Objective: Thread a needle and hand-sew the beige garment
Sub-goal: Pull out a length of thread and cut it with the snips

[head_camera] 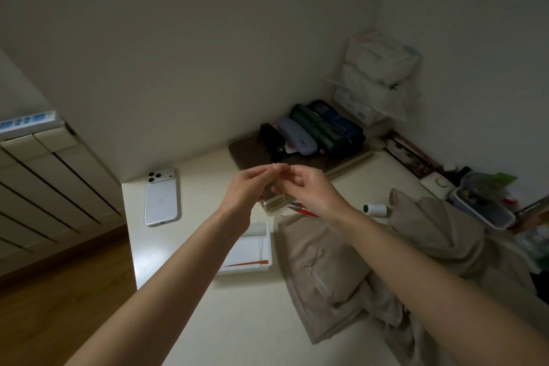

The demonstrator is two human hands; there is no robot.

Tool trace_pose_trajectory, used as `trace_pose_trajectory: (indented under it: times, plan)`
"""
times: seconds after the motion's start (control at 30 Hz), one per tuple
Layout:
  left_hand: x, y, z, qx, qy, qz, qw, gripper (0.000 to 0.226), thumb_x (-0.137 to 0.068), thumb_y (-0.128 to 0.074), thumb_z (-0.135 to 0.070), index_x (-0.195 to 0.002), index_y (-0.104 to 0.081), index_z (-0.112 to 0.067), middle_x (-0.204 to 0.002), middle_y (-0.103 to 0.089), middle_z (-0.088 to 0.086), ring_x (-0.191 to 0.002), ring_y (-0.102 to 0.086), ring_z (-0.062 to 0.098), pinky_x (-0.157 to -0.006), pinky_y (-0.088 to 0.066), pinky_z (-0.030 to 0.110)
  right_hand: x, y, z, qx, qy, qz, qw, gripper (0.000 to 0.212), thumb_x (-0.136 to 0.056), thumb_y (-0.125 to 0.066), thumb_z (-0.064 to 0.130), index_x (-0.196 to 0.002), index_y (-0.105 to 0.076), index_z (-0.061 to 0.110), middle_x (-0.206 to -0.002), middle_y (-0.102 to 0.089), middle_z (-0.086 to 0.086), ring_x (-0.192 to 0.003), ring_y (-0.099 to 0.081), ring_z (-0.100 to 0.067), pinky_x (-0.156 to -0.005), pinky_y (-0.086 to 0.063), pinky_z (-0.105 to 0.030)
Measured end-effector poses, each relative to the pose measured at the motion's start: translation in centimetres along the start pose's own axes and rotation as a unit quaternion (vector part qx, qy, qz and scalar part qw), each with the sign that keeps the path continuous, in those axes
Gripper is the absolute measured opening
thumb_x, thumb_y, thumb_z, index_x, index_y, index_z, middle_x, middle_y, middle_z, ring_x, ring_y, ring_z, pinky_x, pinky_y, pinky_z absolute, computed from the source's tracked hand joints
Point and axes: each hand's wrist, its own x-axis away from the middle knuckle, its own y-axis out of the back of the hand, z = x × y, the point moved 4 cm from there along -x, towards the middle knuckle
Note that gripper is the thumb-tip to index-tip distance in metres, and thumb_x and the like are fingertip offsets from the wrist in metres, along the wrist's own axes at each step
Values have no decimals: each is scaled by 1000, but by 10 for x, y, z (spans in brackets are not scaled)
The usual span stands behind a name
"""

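My left hand (248, 184) and my right hand (306, 187) are raised above the table, and their fingertips meet at the top. Each hand pinches something too thin to make out, and no needle or thread shows between them. The beige garment (341, 261) lies crumpled on the white table (237, 321), below and to the right of my right forearm. A white thread spool (375, 209) lies on its side just beyond the garment. A shallow white box (252, 249) with thin needles and an orange strip sits under my left forearm.
A white phone (162, 196) lies face down at the table's left. Red-handled snips (300, 208) and a clear packet (274, 202) lie under my hands. A clear sewing container (481, 208) stands at the right edge. A glasses case (300, 140) and rolled items sit in the back corner.
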Motion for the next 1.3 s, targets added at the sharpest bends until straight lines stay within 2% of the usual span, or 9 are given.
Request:
trace_pose_trajectory:
  times: [0.2,0.37,0.6,0.7,0.77,0.87,1.0,1.13,1.3]
  plan:
    - [-2,7,2,-25,3,-17,1000,18,-92,-59,-27,-102,-72,-19,-51,-50,-14,-52,-43,1,-59,-38,14,3,0,-25,2,-46,-19,999,6,-90,-62,8,-89,-66,13,-76,-68,3,-66,-64,-1,-64,-50,-12]
    - [-5,11,0,-9,5,-26,1000,18,-89,-63,-29,-101,-73,-21,-78,-51,1,-64,-39,11,-64,-39,20,6,6,-62,82,-113,-3,990,16,-88,-66,12,-75,-65,21,-67,-67,7,-63,-60,-5,-71,-49,-22]
    - [-5,9,-2,0,0,-20,1000,21,-87,-64,-29,-104,-73,-19,-66,-48,-3,-63,-41,10,-59,-38,18,17,7,-87,210,-110,57,970,25,-88,-63,4,-67,-62,17,-78,-68,-15,-54,-54,2,-59,-43,-11]
    - [-4,8,-3,5,-3,-15,1000,18,-88,-63,-27,-101,-73,-19,-65,-47,-3,-62,-40,10,-60,-37,19,19,8,-95,309,-116,92,939,11,-89,-63,12,-81,-70,11,-76,-66,5,-62,-55,6,-61,-38,-4]
    - [-3,7,-3,4,-4,-11,1000,17,-89,-63,-27,-100,-73,-20,-65,-46,-3,-63,-39,10,-62,-37,20,17,10,-93,327,-96,69,937,15,-90,-62,14,-102,-68,8,-92,-66,5,-81,-58,1,-67,-37,-5]
    - [-2,5,-2,-7,-3,-4,1000,18,-89,-62,-28,-100,-74,-21,-59,-44,-6,-62,-36,10,-63,-36,21,10,13,-61,224,-50,-15,973,34,-89,-63,12,-123,-57,13,-114,-59,5,-102,-55,-6,-81,-41,-9]
    - [0,2,0,-13,-14,14,1000,19,-92,-59,-24,-101,-73,-17,-56,-60,-15,-50,-46,-3,-56,-38,13,5,7,-6,61,22,-15,998,29,-92,-60,17,-121,-58,16,-108,-65,8,-103,-61,-3,-85,-48,-10]
    - [0,2,-1,-6,-15,20,1000,20,-94,-56,-22,-105,-71,-14,-59,-64,-15,-48,-51,-7,-50,-40,7,2,6,5,29,13,-28,999,26,-92,-59,17,-118,-62,11,-102,-70,-1,-92,-66,-4,-78,-52,-12]
    - [-1,1,2,-18,-1,12,1000,19,-92,-58,-25,-102,-73,-17,-57,-60,-16,-54,-45,0,-56,-38,11,0,3,-5,27,-19,-31,999,18,-92,-60,16,-106,-68,8,-95,-72,-5,-87,-68,-9,-77,-52,-13]
